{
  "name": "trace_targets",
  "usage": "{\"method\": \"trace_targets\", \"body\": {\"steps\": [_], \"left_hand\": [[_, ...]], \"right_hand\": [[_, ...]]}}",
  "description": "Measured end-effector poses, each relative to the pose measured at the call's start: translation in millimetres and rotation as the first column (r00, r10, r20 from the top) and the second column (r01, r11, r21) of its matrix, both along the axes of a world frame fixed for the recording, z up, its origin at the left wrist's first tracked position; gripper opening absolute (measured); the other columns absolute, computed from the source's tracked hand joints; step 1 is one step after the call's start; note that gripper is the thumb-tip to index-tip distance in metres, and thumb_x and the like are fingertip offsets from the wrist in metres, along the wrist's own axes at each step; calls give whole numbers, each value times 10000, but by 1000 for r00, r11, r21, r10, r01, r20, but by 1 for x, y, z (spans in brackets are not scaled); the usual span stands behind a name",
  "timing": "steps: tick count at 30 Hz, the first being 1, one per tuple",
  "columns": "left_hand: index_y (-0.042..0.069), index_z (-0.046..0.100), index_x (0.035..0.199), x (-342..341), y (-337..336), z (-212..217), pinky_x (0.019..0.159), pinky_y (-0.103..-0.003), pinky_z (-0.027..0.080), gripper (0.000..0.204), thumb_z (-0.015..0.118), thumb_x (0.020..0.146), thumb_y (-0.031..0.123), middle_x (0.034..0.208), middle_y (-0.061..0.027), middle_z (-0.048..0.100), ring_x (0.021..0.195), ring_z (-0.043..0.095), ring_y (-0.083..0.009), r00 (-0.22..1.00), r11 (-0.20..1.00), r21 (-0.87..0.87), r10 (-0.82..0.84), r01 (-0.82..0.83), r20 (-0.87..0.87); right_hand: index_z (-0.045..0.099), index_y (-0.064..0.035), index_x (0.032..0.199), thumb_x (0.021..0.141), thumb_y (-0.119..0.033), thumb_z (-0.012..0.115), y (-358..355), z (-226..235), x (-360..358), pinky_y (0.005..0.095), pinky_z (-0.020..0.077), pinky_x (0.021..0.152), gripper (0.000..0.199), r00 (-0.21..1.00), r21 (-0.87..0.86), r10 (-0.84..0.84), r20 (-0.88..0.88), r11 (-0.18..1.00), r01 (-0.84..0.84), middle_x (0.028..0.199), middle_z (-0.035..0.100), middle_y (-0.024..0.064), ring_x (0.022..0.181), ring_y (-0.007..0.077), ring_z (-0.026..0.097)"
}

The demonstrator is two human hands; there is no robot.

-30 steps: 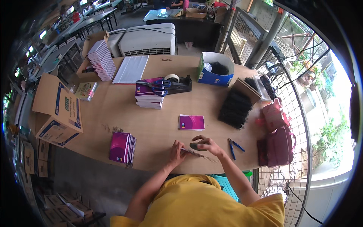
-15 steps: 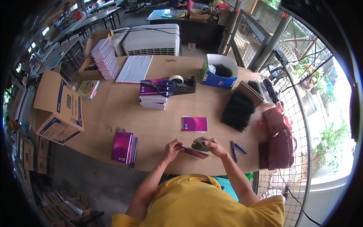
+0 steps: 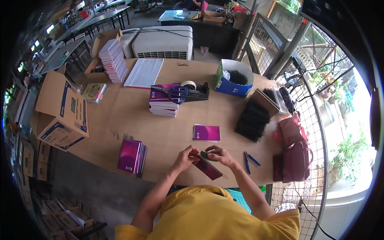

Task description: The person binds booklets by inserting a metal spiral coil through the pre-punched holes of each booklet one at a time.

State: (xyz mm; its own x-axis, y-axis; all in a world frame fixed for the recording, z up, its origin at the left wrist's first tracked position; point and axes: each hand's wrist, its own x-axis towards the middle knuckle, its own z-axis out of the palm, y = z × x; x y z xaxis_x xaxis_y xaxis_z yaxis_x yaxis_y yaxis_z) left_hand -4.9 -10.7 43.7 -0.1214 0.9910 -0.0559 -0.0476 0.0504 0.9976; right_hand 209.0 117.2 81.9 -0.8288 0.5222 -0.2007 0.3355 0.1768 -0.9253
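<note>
Near the front edge of the table, my left hand (image 3: 185,158) pinches the upper left end of a small purple notebook (image 3: 209,169). A wire coil runs along the notebook's upper edge, and its loose end sticks out past the lower right corner. My right hand (image 3: 222,156) grips a dark olive, rounded object (image 3: 209,156) against the coiled edge, close to my left fingers; its exact kind is unclear. Just beyond my hands lies a thin purple-covered pad (image 3: 207,133). Blue-handled pliers (image 3: 251,162) rest to the right.
Left stand coil-bound notebooks (image 3: 131,156) and an open carton (image 3: 64,112). Farther back are a notebook stack (image 3: 163,108) with blue scissors (image 3: 174,94), a tape dispenser (image 3: 197,93) and a blue box (image 3: 235,86). Black coils (image 3: 253,120) and a maroon bag (image 3: 297,162) lie right.
The notebook has tilted more steeply, its right end dropping toward me. My right hand has brought the olive object left along the coiled edge, nearer my left fingers.
</note>
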Motion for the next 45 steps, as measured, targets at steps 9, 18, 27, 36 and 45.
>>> {"method": "trace_targets", "body": {"steps": [9, 18, 27, 36, 45], "left_hand": [[51, 573, 1075, 2, -1, 5, 776, -275, 577, 338, 760, 823, -75, 911, -16, 650, 864, 667, -100, 994, 990, 130, 60, -48, -86], [80, 510, 1309, 24, 4, 24, 765, -279, 573, 530, 735, 852, -64, 992, -83, 713, 838, 690, -126, 998, 994, 92, 61, -61, -2], [102, 470, 1412, 25, 8, 30, 794, -295, 550, 605, 716, 877, -34, 1001, -82, 745, 856, 690, -132, 996, 990, 118, 84, -82, -7], [83, 418, 1457, 22, -8, 41, 821, -294, 559, 658, 705, 872, -7, 980, -83, 738, 891, 693, -128, 990, 990, 29, 140, -141, 23], [75, 415, 1461, 9, -27, 45, 823, -290, 561, 681, 722, 855, 27, 954, -89, 735, 871, 703, -135, 978, 978, -19, 208, -208, -36]], "right_hand": [[720, -58, 1090, 808, -294, 831, -44, 44, 14, 400, 539, 798, 385, 968, 344, -252, -5, 908, 238, 943, 707, 111, 873, 273, 665], [640, -82, 1151, 713, -169, 872, -51, 26, 39, 410, 514, 855, 504, 849, 562, -513, -125, 668, 487, 1128, 631, 138, 1003, 301, 628], [592, -79, 1322, 874, -227, 748, -35, -70, 150, 512, 437, 1006, 497, 574, 895, -819, -5, 252, 367, 1175, 613, 161, 1113, 380, 592], [675, -120, 1217, 777, -273, 811, -23, 105, 30, 532, 374, 1042, 484, 995, 884, -101, -11, 464, 57, 1119, 640, 67, 1098, 254, 604], [707, -147, 1183, 755, -284, 783, -9, 117, -16, 577, 343, 1091, 455, 947, 970, 273, 171, 120, -209, 1113, 648, -23, 1098, 153, 600]]}}
